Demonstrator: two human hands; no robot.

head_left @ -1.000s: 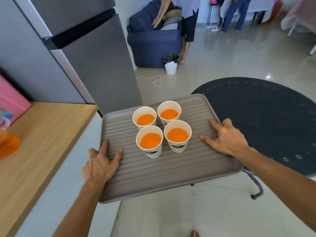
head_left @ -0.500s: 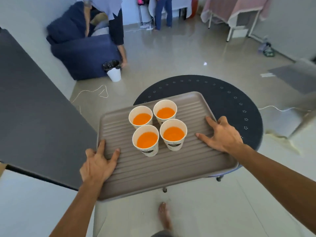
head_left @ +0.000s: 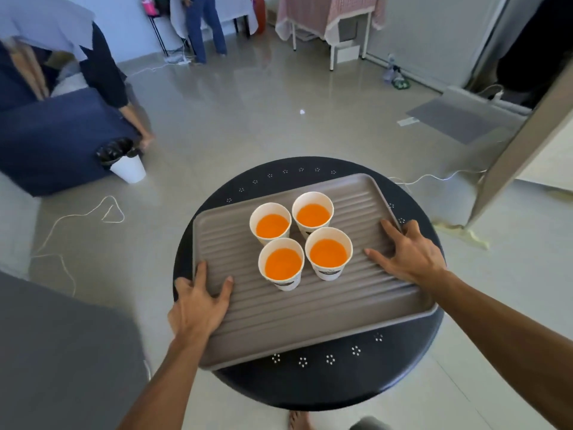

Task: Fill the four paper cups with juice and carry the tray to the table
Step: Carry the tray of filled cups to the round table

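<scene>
A grey ribbed tray (head_left: 310, 318) is over the round black table (head_left: 310, 386); whether it rests on the table or hovers just above it, I cannot tell. Several white paper cups (head_left: 280, 263) with orange juice stand close together in the tray's middle. My left hand (head_left: 198, 305) grips the tray's left edge, thumb and fingers on top. My right hand (head_left: 406, 252) grips the right edge the same way. No juice has spilled on the tray.
A dark blue sofa (head_left: 52, 144) with a person bending beside it is at the left, a white bin (head_left: 128, 167) in front of it. Cords (head_left: 93, 215) lie on the tiled floor. A grey fridge side (head_left: 62, 367) is at my lower left. Another person stands at the back.
I have turned right, away from the fridge and counter, and carried the tray over the round black table. Both hands keep the same grip; the cups stay upright.
</scene>
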